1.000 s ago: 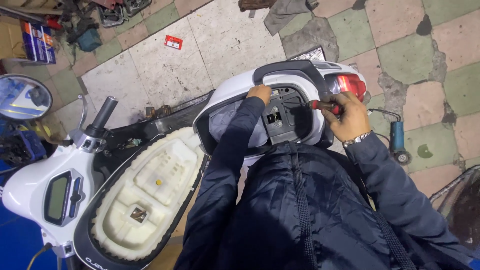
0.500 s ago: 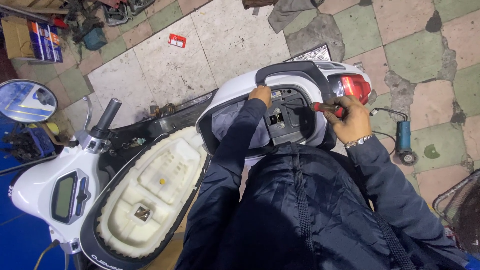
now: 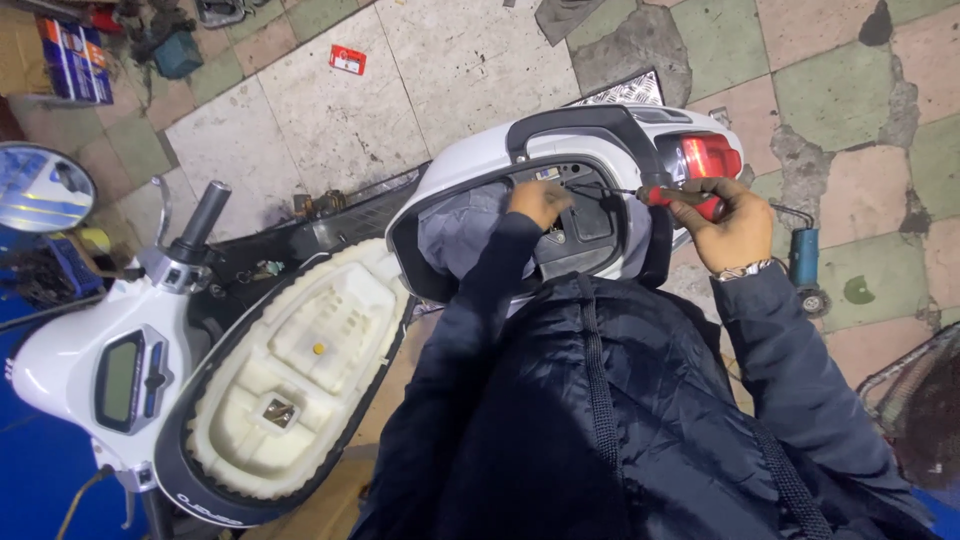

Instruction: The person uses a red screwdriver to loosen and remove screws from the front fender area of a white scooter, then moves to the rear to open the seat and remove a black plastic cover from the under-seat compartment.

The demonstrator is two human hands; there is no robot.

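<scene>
Scooter (image 3: 470, 165): white, standing on a worn tiled floor (image 3: 460, 60), handlebar end to the left, tail to the right; it fills the middle of the view.
Seat (image 3: 290, 370): already swung up and open, its pale underside facing the camera at near left, so the compartment below is uncovered.
Underseat compartment (image 3: 590, 225): open, dark inside, with a grey cloth (image 3: 455, 235) lying in its left part; the fittings at the far rim are where both hands meet.
Tail light (image 3: 712, 155): red, in place at the right end, just beyond the right hand.
Right hand (image 3: 730, 225): fingers closed round the red handle of a screwdriver (image 3: 675, 197), a watch at the wrist; the thin shaft points left toward the far rim of the compartment.
Left hand (image 3: 537, 200): reaching into the compartment, fingers curled at the spot where the shaft tip arrives; whether they pinch a small part, I cannot tell.
Progress, as a judgement: access is done, since the seat is up; work on a fastener at the rim looks under way, and no loosened part or removed panel shows, so most seems left.
Blue tool (image 3: 805, 265): lying on the floor to the right, untouched.
Mirror (image 3: 40, 185): round, far left.
Red packet (image 3: 347, 60): small, on the far floor.
</scene>
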